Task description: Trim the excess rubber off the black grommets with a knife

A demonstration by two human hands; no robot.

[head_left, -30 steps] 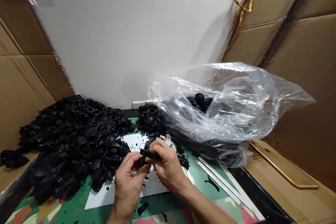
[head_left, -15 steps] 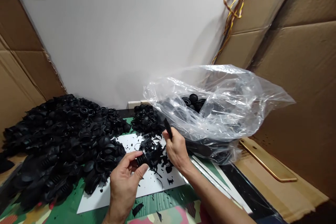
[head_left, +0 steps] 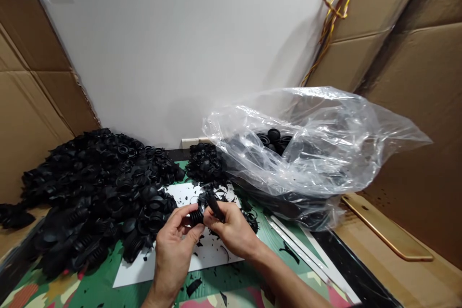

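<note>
A small black ribbed rubber part [head_left: 196,216] is pinched between the thumb and fingers of my left hand [head_left: 176,245]. My right hand [head_left: 233,228] is closed around a dark, slim tool [head_left: 215,208], and its fingertips meet the right side of the ribbed part. The tool's working end is hidden. Under both hands lies a white sheet [head_left: 144,269] strewn with black scraps. A big heap of black rubber parts [head_left: 94,187] spreads to the left of my hands.
A clear plastic bag [head_left: 325,154] holding black parts sits at the right. Beyond it lies a gold phone [head_left: 388,226] on cardboard. White strips [head_left: 299,248] lie at the front right. Cardboard panels [head_left: 39,72] flank the wall, and twisted wires [head_left: 330,19] hang at the upper right.
My right hand has come left and down with the tool, from apart to touching the ribbed part. My left hand still holds that part. The whole view has shifted slightly.
</note>
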